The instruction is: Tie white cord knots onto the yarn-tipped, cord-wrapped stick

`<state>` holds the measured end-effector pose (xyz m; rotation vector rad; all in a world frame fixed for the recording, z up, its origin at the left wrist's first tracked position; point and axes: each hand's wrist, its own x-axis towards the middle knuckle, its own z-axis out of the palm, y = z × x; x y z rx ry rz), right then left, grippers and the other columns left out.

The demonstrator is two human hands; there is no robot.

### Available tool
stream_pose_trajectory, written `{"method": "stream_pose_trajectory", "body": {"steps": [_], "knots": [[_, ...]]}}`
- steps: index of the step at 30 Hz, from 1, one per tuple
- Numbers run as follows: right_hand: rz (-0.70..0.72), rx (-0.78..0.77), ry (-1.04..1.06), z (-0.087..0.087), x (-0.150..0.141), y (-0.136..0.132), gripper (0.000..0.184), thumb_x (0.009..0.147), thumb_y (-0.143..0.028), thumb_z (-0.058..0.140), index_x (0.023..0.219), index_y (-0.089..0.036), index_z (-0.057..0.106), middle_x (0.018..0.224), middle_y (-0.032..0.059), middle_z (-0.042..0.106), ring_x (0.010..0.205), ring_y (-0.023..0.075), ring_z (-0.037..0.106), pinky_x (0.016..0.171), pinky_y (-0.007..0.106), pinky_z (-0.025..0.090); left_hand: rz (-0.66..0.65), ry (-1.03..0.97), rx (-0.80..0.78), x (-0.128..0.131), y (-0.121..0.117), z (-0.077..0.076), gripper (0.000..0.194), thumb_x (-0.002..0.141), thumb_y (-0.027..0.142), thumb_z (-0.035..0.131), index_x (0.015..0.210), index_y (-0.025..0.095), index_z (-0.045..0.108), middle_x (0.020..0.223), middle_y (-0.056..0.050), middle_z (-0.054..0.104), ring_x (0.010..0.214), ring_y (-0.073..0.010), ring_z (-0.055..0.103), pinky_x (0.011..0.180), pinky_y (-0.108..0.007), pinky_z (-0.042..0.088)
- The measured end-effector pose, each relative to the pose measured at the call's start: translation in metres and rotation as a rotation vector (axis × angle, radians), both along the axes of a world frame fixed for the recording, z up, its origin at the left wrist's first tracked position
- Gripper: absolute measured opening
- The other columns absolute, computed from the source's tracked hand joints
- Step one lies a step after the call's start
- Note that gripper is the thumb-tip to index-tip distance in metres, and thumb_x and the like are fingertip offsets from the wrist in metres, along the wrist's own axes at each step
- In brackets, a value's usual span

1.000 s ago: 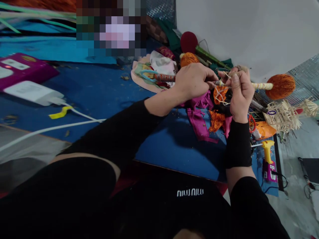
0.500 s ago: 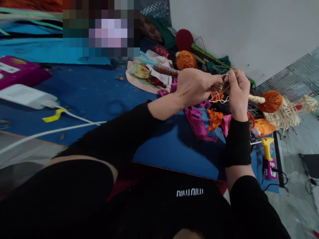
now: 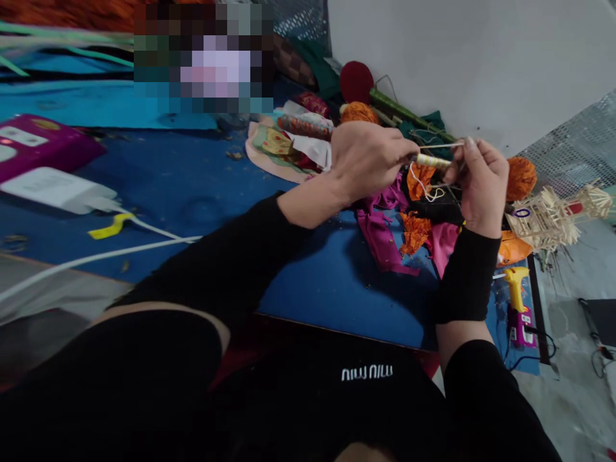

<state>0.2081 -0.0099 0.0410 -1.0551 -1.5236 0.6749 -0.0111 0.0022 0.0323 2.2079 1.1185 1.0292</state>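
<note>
My left hand (image 3: pixel 368 154) is closed around a wrapped stick (image 3: pixel 433 160), whose pale banded part shows between my hands. A patterned orange-and-grey length (image 3: pixel 305 126) sticks out on the far side of that hand and seems to belong to the same stick. My right hand (image 3: pixel 484 183) pinches a thin pale cord (image 3: pixel 441 145), stretched taut from the left fingers. Beyond the right hand sits an orange wrapped ball (image 3: pixel 522 178); its join to the stick is hidden. Loose white string (image 3: pixel 430 191) dangles below the stick.
Magenta cloth strips (image 3: pixel 380 240) and crumpled orange material (image 3: pixel 416 232) lie on the blue table (image 3: pixel 298 276). A yellow glue gun (image 3: pixel 517 289) stands at the right edge, near a straw-like model (image 3: pixel 548 215). A white charger (image 3: pixel 58 189) with a cable lies left. Another person's blurred-out area is at the top.
My right hand has moved right, away from the left, drawing the cord out straight. My left hand has shifted slightly left, and more of the pale wrapped stick shows between them.
</note>
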Motion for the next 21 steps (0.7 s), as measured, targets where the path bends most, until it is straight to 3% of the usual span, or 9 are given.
{"method": "stream_pose_trajectory", "body": {"steps": [2, 5, 8, 10, 15, 18, 21], "knots": [[-0.016, -0.033, -0.003, 0.01, 0.022, -0.007, 0.043, 0.091, -0.068, 0.07, 0.08, -0.027, 0.062, 0.074, -0.0025, 0.064, 0.055, 0.0103, 0.046, 0.057, 0.03, 0.047, 0.097, 0.176, 0.061, -0.008, 0.002, 0.008, 0.041, 0.106, 0.034, 0.053, 0.133, 0.018, 0.079, 0.13, -0.018, 0.076, 0.118, -0.0372, 0.063, 0.095, -0.047, 0.037], [-0.072, -0.017, 0.046, 0.021, 0.059, -0.013, 0.035, 0.083, -0.058, 0.08, 0.075, -0.027, 0.065, 0.08, -0.0011, 0.068, 0.049, 0.0079, 0.038, 0.045, 0.03, 0.034, 0.209, 0.127, 0.076, -0.024, 0.007, 0.019, 0.032, 0.104, 0.034, 0.062, 0.125, 0.02, 0.082, 0.124, -0.011, 0.079, 0.113, -0.0298, 0.062, 0.097, -0.041, 0.038], [-0.233, 0.049, 0.111, 0.026, 0.09, -0.015, 0.028, 0.077, -0.048, 0.081, 0.067, -0.027, 0.064, 0.066, -0.0029, 0.059, 0.042, 0.0064, 0.026, 0.039, 0.031, 0.015, 0.276, 0.042, 0.091, -0.041, 0.013, 0.024, 0.027, 0.1, 0.034, 0.07, 0.121, 0.025, 0.083, 0.11, -0.003, 0.081, 0.102, -0.0231, 0.057, 0.096, -0.036, 0.039], [-0.343, 0.085, 0.116, 0.026, 0.101, -0.016, 0.024, 0.078, -0.041, 0.078, 0.064, -0.028, 0.064, 0.056, -0.0052, 0.049, 0.04, 0.0066, 0.023, 0.04, 0.032, 0.009, 0.29, 0.052, 0.099, -0.048, 0.015, 0.026, 0.028, 0.098, 0.035, 0.072, 0.122, 0.028, 0.083, 0.102, 0.0, 0.08, 0.097, -0.0215, 0.055, 0.094, -0.035, 0.039], [-0.334, 0.073, 0.038, 0.027, 0.111, -0.028, 0.02, 0.076, -0.03, 0.079, 0.06, -0.023, 0.069, 0.046, -0.0066, 0.043, 0.035, 0.0051, 0.025, 0.039, 0.032, 0.008, 0.313, 0.036, 0.081, -0.059, 0.014, 0.034, 0.032, 0.094, 0.038, 0.071, 0.122, 0.029, 0.083, 0.091, 0.002, 0.08, 0.102, -0.0235, 0.059, 0.097, -0.035, 0.042], [-0.252, 0.009, -0.017, 0.03, 0.113, -0.037, 0.012, 0.067, -0.022, 0.082, 0.064, -0.02, 0.071, 0.062, -0.0032, 0.059, 0.038, 0.0024, 0.033, 0.039, 0.028, 0.012, 0.386, 0.029, 0.082, -0.068, 0.012, 0.039, 0.04, 0.094, 0.045, 0.064, 0.127, 0.031, 0.081, 0.101, 0.003, 0.082, 0.107, -0.0271, 0.063, 0.102, -0.041, 0.046], [-0.275, 0.112, 0.044, 0.031, 0.114, -0.036, 0.014, 0.064, -0.021, 0.08, 0.067, -0.018, 0.067, 0.08, -0.0013, 0.068, 0.04, 0.0012, 0.035, 0.038, 0.026, 0.013, 0.434, 0.087, 0.098, -0.079, 0.012, 0.042, 0.049, 0.093, 0.054, 0.061, 0.132, 0.033, 0.08, 0.109, 0.002, 0.082, 0.112, -0.0331, 0.065, 0.104, -0.049, 0.048]]}}
